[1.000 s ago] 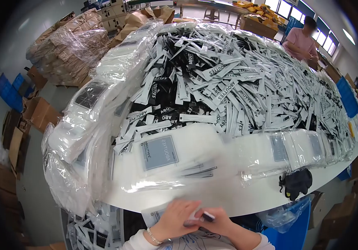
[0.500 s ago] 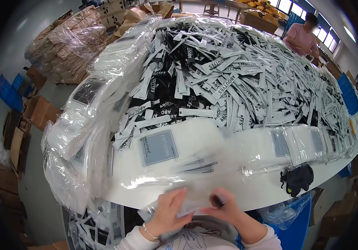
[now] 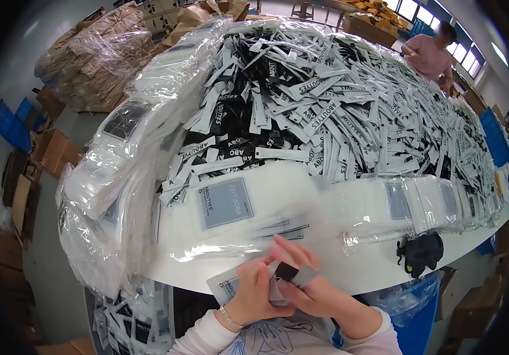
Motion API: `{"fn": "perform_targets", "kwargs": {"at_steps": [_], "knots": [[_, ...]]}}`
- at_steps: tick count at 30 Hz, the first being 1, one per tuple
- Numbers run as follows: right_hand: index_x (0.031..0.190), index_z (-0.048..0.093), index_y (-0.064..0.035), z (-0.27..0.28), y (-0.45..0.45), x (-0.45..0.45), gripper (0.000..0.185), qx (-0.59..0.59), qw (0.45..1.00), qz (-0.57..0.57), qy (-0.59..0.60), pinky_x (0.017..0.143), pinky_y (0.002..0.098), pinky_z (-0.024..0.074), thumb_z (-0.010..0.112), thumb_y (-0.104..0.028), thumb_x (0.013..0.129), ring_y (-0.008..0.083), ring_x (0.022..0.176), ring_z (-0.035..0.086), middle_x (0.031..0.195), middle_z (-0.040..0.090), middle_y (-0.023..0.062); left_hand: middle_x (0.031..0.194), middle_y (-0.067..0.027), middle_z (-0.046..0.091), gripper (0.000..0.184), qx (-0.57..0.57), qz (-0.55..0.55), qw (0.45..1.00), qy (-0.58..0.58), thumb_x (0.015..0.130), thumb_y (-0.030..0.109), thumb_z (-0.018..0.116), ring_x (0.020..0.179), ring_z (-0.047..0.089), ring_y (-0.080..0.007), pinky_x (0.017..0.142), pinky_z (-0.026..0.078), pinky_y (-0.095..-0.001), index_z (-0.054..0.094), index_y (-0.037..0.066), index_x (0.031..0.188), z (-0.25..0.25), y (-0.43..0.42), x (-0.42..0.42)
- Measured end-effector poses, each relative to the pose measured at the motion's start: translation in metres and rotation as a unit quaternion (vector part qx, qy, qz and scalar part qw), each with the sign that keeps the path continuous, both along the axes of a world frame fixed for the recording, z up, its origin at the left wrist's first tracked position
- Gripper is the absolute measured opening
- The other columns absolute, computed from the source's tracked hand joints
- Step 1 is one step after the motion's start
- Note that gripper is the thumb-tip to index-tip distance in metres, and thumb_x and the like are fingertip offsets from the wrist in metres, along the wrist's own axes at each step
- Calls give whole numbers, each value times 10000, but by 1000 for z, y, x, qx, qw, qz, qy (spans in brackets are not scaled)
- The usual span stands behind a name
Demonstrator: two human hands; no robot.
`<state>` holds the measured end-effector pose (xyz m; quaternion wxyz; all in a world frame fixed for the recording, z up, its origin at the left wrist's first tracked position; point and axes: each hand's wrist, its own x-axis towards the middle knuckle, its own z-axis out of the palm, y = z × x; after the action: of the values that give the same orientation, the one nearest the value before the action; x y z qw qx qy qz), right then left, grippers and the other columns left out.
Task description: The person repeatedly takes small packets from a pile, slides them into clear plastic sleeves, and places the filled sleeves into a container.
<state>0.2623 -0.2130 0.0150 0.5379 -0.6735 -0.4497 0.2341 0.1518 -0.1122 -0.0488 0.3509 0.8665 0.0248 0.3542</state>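
Near the front edge of the table, my left hand [image 3: 254, 293] is closed around a white printed plastic bag [image 3: 225, 285], which sticks out to its left. My right hand [image 3: 310, 293] presses against it from the right, its fingers closed on flat sachets [image 3: 304, 276] with a black end and a grey end showing. The two hands touch, so how far the sachets sit inside the bag's opening is hidden. Just beyond them lies a stack of white bags [image 3: 278, 195] with a grey printed panel. A few narrow sachets [image 3: 290, 229] rest on its near side.
A large heap of black and white stick sachets [image 3: 337, 112] covers the table. Clear-wrapped bag bundles [image 3: 118, 171] line the left side, more bundles [image 3: 373, 207] the front right. A black glove [image 3: 421, 254] lies at the right edge. A person [image 3: 429, 56] works at the far right.
My hands have come together and slightly up toward the table. The sachets in my right hand now meet the bag in my left. The far person's arm has lifted.
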Motion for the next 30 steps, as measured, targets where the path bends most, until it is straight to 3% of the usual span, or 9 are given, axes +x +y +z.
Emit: {"fn": "perform_targets", "kwargs": {"at_steps": [4,7,9,15,16,20,23,26,30], "knots": [[1147,557,-126,2,-17,8,444,72,983,-78,-151,862,374,297,668,-289,749,237,980,484,1046,576,13,1194,-216,406,1164,-20,8,999,49,505,343,780,1049,432,-335,823,297,-411,92,-15,1373,4,9,-3],[1035,607,-133,-2,-20,9,397,-16,953,65,-295,811,351,314,721,-287,688,168,888,535,930,595,-25,1219,-214,399,1148,21,-3,998,53,504,360,783,1053,434,-332,820,300,-408,122,-8,1368,4,11,-3],[930,622,-125,-16,-18,10,245,-8,961,79,-265,805,348,336,696,-221,717,151,865,547,883,598,-30,1230,-207,397,1158,85,2,996,34,500,399,793,1046,444,-337,820,301,-414,137,-3,1365,1,10,0],[922,623,-111,-8,-18,34,173,-20,971,135,-195,822,359,356,652,-113,752,181,890,547,905,602,-25,1134,-184,517,1104,-87,-52,978,184,592,353,795,944,543,-329,806,422,-378,99,-17,1365,12,39,-19],[922,626,-108,-2,-18,35,170,-20,971,148,-188,834,360,356,649,-107,754,185,892,549,910,604,-24,1065,-170,573,955,-172,-35,946,272,654,221,766,898,592,-273,766,471,-315,166,1,1364,25,42,-25],[979,616,-117,8,-6,37,216,-1,953,263,-150,882,380,352,637,-100,764,197,926,548,935,610,5,958,-116,636,635,-315,-103,903,273,706,115,701,810,628,-184,740,477,-283,419,51,1272,50,35,-25],[1047,587,-120,14,-4,41,282,-93,930,315,-162,908,402,345,637,-115,770,206,948,545,935,608,42,897,-88,651,576,-317,-114,906,254,703,123,710,777,623,-154,719,477,-264,473,36,1221,44,21,-16],[1093,559,-115,19,-9,46,350,-98,950,250,-160,918,399,343,657,-124,758,217,937,548,915,603,73,899,-70,651,458,-380,-71,893,231,724,113,701,748,606,-106,669,482,-244,536,27,1143,42,19,-17],[1044,578,-72,12,-10,31,320,34,991,2,-129,830,339,409,671,-68,739,217,837,574,884,603,85,859,-51,652,337,-396,-58,894,202,738,99,691,707,594,-83,632,480,-232,595,19,1052,49,23,-15]]}}
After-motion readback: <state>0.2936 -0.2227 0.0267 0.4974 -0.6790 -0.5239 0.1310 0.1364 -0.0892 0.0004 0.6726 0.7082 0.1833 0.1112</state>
